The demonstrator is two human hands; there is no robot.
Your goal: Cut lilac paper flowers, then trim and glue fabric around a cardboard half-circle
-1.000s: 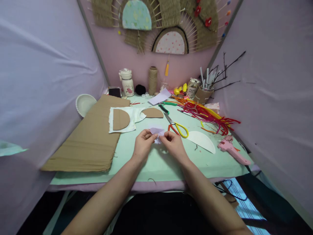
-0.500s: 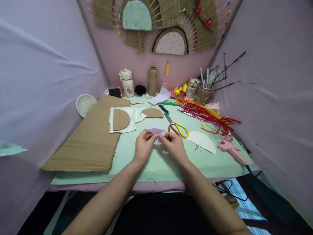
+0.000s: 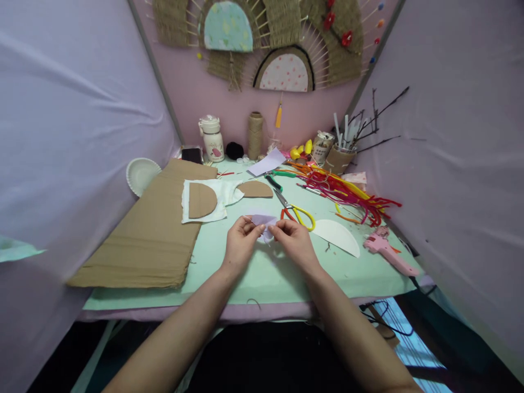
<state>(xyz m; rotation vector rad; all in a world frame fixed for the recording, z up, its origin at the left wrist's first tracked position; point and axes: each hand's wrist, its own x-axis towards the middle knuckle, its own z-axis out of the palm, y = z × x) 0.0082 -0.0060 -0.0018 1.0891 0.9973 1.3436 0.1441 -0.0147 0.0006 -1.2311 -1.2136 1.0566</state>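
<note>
Both of my hands meet over the middle of the green table top (image 3: 270,273). My left hand (image 3: 240,243) and my right hand (image 3: 293,243) each pinch a small pale purple piece of paper (image 3: 264,221) between thumb and fingers, holding it just above the table. Their fingertips almost touch. Yellow-and-red handled scissors (image 3: 297,213) lie just beyond my right hand. A white half-circle of paper (image 3: 338,236) lies to its right.
A large cardboard sheet (image 3: 147,234) covers the left of the table, with a white cloth and cardboard half-circle (image 3: 202,200) by it. Pipe cleaners (image 3: 347,194), a pink glue gun (image 3: 387,251), a paper plate (image 3: 141,173), a flask (image 3: 213,136) and twine spool (image 3: 255,134) stand farther back.
My right hand's fingers have crept slightly left along the purple paper toward my left hand. Otherwise the hands stay in place.
</note>
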